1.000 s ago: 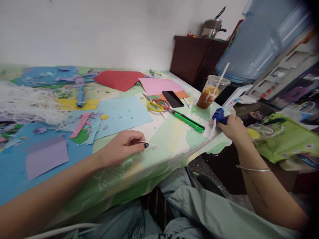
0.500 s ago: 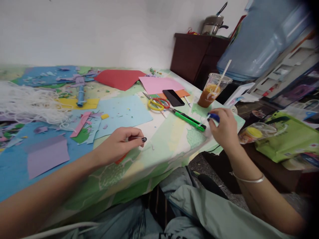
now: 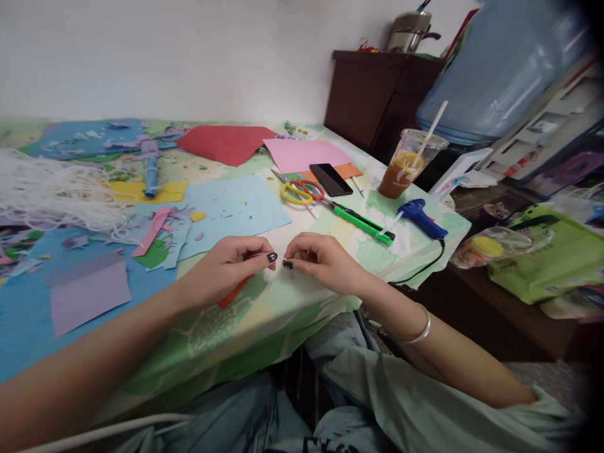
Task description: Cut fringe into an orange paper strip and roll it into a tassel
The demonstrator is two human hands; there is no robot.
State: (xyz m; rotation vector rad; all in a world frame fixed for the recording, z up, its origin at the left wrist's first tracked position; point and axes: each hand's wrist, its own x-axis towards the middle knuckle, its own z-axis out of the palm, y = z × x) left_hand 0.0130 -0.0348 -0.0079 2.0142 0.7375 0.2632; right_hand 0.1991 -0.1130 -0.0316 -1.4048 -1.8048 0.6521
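My left hand (image 3: pixel 238 261) is closed in a pinch above the near table edge; what its fingertips hold, if anything, is too small to make out. Close beside it, a narrow gap away, my right hand (image 3: pixel 325 259) also pinches thumb against fingers, its contents hidden. An orange-red paper piece (image 3: pixel 232 294) lies under my left hand. To the right rests a blue glue gun (image 3: pixel 422 218) with a white nozzle and black cord. A green utility knife (image 3: pixel 361 223) lies left of it, near scissors (image 3: pixel 296 195) with yellow and red handles.
A phone (image 3: pixel 330 179) and a cup of orange-brown drink (image 3: pixel 401 170) stand or lie farther back. White string (image 3: pixel 56 195) is heaped at left. Light blue paper (image 3: pixel 231 214), purple paper (image 3: pixel 89 292) and scraps cover the table. A water bottle (image 3: pixel 500 75) rises at right.
My right hand has let go of the blue glue gun, now lying on the table, and has moved left to beside my left hand. My left hand has barely moved.
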